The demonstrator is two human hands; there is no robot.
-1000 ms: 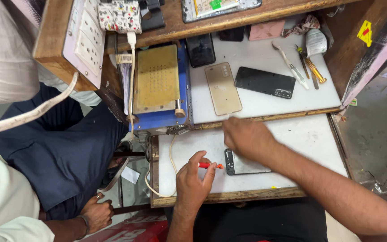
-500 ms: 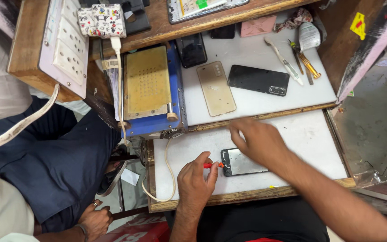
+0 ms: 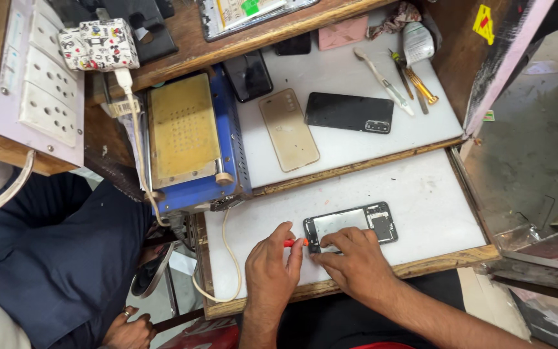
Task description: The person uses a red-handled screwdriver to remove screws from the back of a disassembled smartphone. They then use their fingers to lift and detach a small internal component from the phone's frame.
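An opened phone (image 3: pixel 351 225) is lying flat on the white pull-out board, its long side running from 9 o'clock to 3 o'clock and tilting slightly up toward 2 o'clock. Its black frame is showing a pale grey inner plate and dark parts at the 3 o'clock end. A small red-handled tool (image 3: pixel 294 243) is touching its 9 o'clock edge

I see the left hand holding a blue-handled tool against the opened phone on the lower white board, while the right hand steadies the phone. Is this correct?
Not quite: the tool's handle is red-orange, not blue, as the head view shows. The rest holds: the left hand holds it against the end of the opened phone on the lower white board, and the right hand rests on the phone.
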